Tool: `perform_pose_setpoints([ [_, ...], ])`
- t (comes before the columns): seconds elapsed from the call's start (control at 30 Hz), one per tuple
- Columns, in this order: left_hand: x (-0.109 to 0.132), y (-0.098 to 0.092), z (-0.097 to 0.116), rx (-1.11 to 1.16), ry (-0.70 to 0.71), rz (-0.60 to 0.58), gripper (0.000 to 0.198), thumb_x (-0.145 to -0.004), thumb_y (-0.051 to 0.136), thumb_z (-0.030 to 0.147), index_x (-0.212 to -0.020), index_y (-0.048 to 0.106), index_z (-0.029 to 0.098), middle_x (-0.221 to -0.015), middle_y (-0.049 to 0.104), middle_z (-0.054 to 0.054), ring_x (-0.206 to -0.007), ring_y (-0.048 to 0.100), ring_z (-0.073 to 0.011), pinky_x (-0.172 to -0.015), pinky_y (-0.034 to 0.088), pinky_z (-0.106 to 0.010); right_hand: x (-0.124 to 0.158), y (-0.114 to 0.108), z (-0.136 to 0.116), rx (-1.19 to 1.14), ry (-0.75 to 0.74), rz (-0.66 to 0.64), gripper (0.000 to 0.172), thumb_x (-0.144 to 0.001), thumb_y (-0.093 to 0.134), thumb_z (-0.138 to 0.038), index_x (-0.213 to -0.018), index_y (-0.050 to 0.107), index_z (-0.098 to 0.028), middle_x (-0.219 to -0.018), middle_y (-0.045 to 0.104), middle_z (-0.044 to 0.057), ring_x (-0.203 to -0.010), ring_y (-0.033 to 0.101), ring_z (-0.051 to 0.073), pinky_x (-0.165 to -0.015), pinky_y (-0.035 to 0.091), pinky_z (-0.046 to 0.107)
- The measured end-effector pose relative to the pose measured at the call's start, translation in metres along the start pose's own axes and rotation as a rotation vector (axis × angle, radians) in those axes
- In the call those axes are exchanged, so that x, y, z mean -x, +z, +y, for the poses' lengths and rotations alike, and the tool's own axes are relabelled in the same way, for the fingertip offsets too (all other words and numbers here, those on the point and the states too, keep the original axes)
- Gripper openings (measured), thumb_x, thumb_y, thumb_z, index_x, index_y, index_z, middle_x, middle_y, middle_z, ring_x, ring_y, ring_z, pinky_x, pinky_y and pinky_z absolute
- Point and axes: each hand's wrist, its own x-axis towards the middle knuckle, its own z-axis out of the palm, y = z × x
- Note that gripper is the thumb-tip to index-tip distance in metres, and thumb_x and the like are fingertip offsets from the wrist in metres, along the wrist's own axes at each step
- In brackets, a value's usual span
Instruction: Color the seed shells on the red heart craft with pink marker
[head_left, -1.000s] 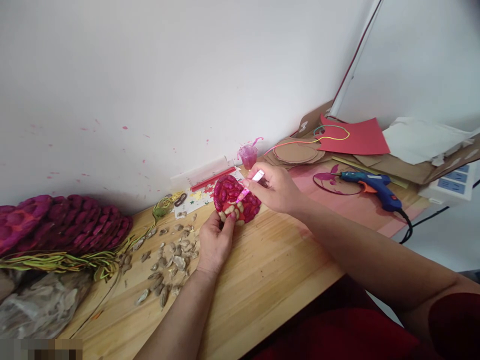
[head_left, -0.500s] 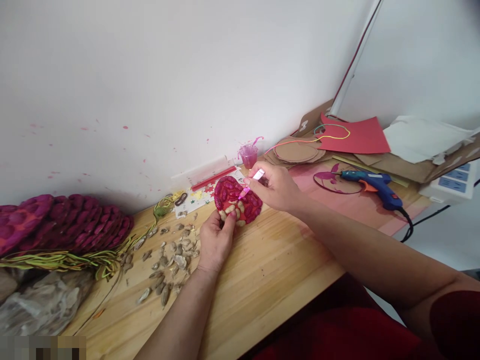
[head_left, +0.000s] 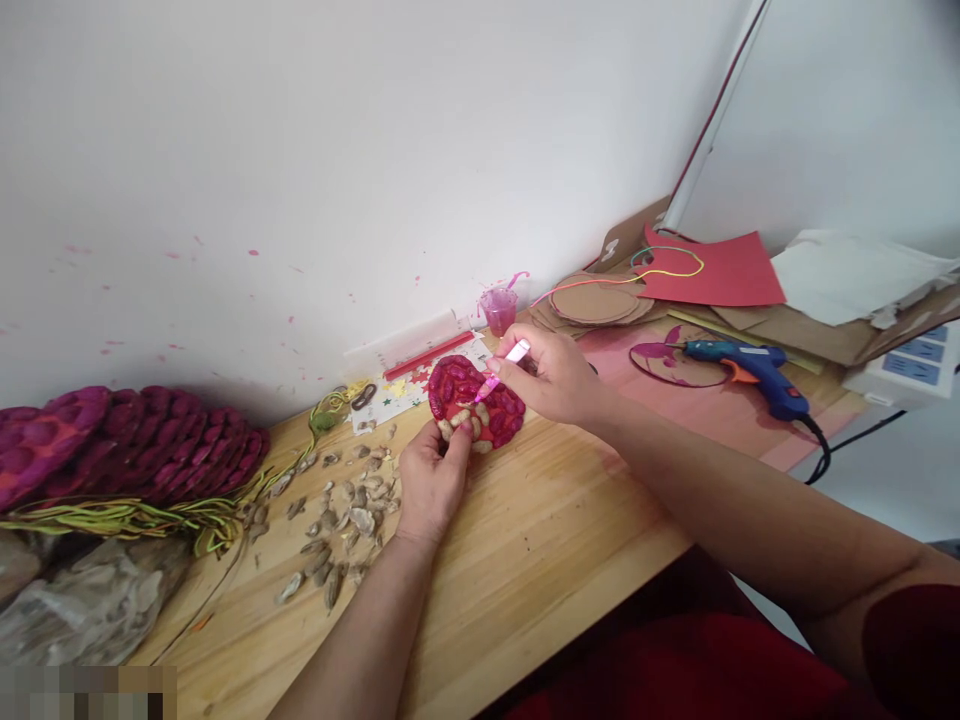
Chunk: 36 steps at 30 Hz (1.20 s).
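Note:
My left hand (head_left: 435, 470) is closed on the near left edge of a round disc (head_left: 480, 405) covered with peanut shells. Most of its shells are glossy magenta; several near my thumb are bare tan, and red backing shows between them. In my right hand (head_left: 551, 375) is a slim white-handled paintbrush (head_left: 506, 366) with a pink tip, pinched between thumb and fingers. The tip points down at the disc, by the border of the magenta and tan shells. Behind my right hand, a clear cup (head_left: 499, 308) holds pink liquid.
Loose peanut shells (head_left: 352, 515) lie left of my left hand. A stack of magenta discs (head_left: 142, 445) with yellow-green cords (head_left: 135, 520) stands farther left. At right are a blue glue gun (head_left: 750, 365), red paper (head_left: 720, 268), cardboard rounds (head_left: 592, 300) and a white power strip (head_left: 904, 360).
The view has shifted very slightly. Both hands keep their holds, and the brush tip has moved only a little on the disc.

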Motion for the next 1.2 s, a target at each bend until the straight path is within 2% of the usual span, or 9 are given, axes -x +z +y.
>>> perform_pose_setpoints([
  [0.13, 0.0007, -0.0005, 0.0009, -0.016, 0.003, 0.005, 0.032, -0.082, 0.063, 0.049, -0.069, 0.060, 0.019, -0.056, 0.054, 0.003, -0.058, 0.049, -0.0145, -0.057, 0.037, -0.024, -0.0006, 0.0003, 0.0006, -0.019, 0.025, 0.019, 0.017, -0.087, 0.064, -0.033, -0.080, 0.056, -0.020, -0.059, 0.057, -0.004, -0.049, 0.045, 0.009, -0.053, 0.034, 0.025],
  [0.33, 0.0009, -0.0006, 0.0044, -0.024, 0.011, 0.015, 0.033, -0.081, 0.062, 0.049, -0.066, 0.058, 0.020, -0.054, 0.053, 0.003, -0.056, 0.047, -0.0136, -0.057, 0.037, -0.024, -0.0012, 0.0010, 0.0002, -0.028, 0.025, -0.022, 0.015, -0.087, 0.062, -0.031, -0.080, 0.055, -0.020, -0.057, 0.056, -0.005, -0.047, 0.042, 0.009, -0.051, 0.032, 0.024],
  [0.53, 0.0008, -0.0008, 0.0052, -0.031, 0.010, 0.012, 0.034, -0.081, 0.062, 0.050, -0.067, 0.059, 0.020, -0.054, 0.053, 0.003, -0.056, 0.047, -0.0137, -0.058, 0.038, -0.025, -0.0002, 0.0013, 0.0003, -0.015, -0.007, 0.010, 0.018, -0.088, 0.063, -0.033, -0.078, 0.057, -0.020, -0.057, 0.054, -0.005, -0.050, 0.044, 0.010, -0.054, 0.034, 0.025],
  [0.73, 0.0011, -0.0008, 0.0045, -0.038, 0.013, 0.016, 0.034, -0.081, 0.062, 0.050, -0.067, 0.059, 0.020, -0.054, 0.052, 0.003, -0.056, 0.046, -0.0134, -0.057, 0.037, -0.025, -0.0006, 0.0012, 0.0001, -0.006, 0.014, -0.004, 0.014, -0.087, 0.063, -0.030, -0.080, 0.055, -0.021, -0.058, 0.057, -0.005, -0.049, 0.045, 0.010, -0.052, 0.033, 0.025],
  [0.87, 0.0013, -0.0009, 0.0033, -0.051, 0.012, 0.020, 0.035, -0.082, 0.062, 0.051, -0.067, 0.059, 0.020, -0.055, 0.053, 0.003, -0.054, 0.045, -0.0130, -0.055, 0.035, -0.024, -0.0001, 0.0008, -0.0012, -0.044, 0.054, 0.011, 0.017, -0.087, 0.064, -0.033, -0.080, 0.056, -0.020, -0.058, 0.053, -0.005, -0.049, 0.044, 0.009, -0.050, 0.031, 0.025],
  [1.2, 0.0001, -0.0018, 0.0028, -0.096, 0.013, 0.025, 0.038, -0.081, 0.061, 0.054, -0.067, 0.059, 0.020, -0.057, 0.053, 0.003, -0.054, 0.042, -0.0129, -0.054, 0.032, -0.025, 0.0019, 0.0022, -0.0017, 0.002, -0.044, -0.023, 0.016, -0.090, 0.063, -0.033, -0.081, 0.057, -0.020, -0.059, 0.058, -0.005, -0.050, 0.045, 0.010, -0.054, 0.035, 0.025],
])
